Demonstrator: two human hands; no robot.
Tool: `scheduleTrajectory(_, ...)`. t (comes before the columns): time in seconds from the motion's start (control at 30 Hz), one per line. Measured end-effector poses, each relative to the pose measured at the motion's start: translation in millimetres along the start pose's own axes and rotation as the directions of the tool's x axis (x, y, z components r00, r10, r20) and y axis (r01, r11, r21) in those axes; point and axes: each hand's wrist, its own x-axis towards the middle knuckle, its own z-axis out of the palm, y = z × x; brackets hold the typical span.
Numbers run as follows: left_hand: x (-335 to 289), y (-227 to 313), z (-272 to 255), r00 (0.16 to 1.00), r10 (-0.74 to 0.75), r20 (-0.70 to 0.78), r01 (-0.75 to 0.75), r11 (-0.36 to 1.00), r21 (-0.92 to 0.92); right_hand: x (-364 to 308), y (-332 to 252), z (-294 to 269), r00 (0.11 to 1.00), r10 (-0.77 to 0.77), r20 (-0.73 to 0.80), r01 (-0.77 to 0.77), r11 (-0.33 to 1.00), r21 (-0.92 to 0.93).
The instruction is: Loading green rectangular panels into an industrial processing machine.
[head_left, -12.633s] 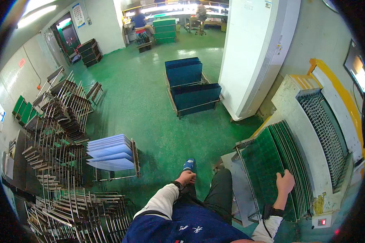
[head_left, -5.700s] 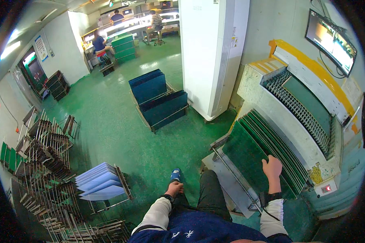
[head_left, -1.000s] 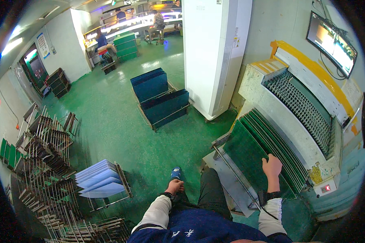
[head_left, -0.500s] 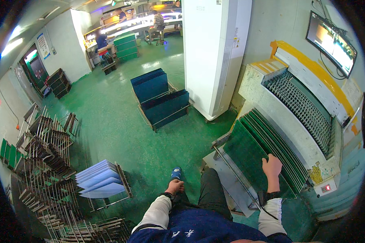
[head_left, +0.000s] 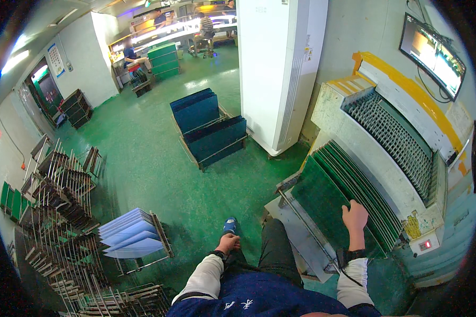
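My right hand (head_left: 355, 217) is at the upper edge of the front green panel (head_left: 321, 195), its thumb and fingers bent over that edge. Behind this panel several more green panels (head_left: 362, 182) stand close together in a rack (head_left: 308, 231) on a light grey stand. My left hand (head_left: 228, 243) is curled closed in front of my body, above my blue shoe (head_left: 230, 225). Nothing shows in its fingers, and it is apart from the panels.
Beyond the rack stands a machine (head_left: 330, 108) with a row of ridged rollers. A tall white cabinet (head_left: 264, 68) and a rack of dark blue panels (head_left: 217, 142) stand ahead. At left are white sheets (head_left: 132, 235) in a rack and several metal racks (head_left: 63, 185). People work far back.
Both my hands stay in the same places, and the green panels look unmoved. Far back at the left, a seated person has shifted a little.
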Motion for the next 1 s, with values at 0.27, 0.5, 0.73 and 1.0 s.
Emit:
scheduleTrajectory(0.27, 13, -8, -9, 1.0, -0.006, 0.026, 0.006, 1.0, 0.01, 2, 2, 5, 0.999, -0.029, -0.036, 0.029, 1.0, 0.003)
scheduleTrajectory(0.5, 11, -9, -12, 0.999, -0.001, 0.045, 0.002, 1.0, -0.009, 1, 0, 1, 1.0, -0.014, -0.01, 0.014, 1.0, -0.001)
scheduleTrajectory(0.73, 13, -9, -11, 1.0, -0.009, 0.019, 0.009, 1.0, 0.03, 1, 0, 1, 0.999, -0.021, -0.025, 0.021, 1.0, -0.002)
scheduleTrajectory(1.0, 17, -13, -15, 0.999, -0.006, 0.038, 0.005, 1.0, 0.017, 1, 4, 6, 0.996, -0.051, -0.067, 0.052, 0.999, 0.004)
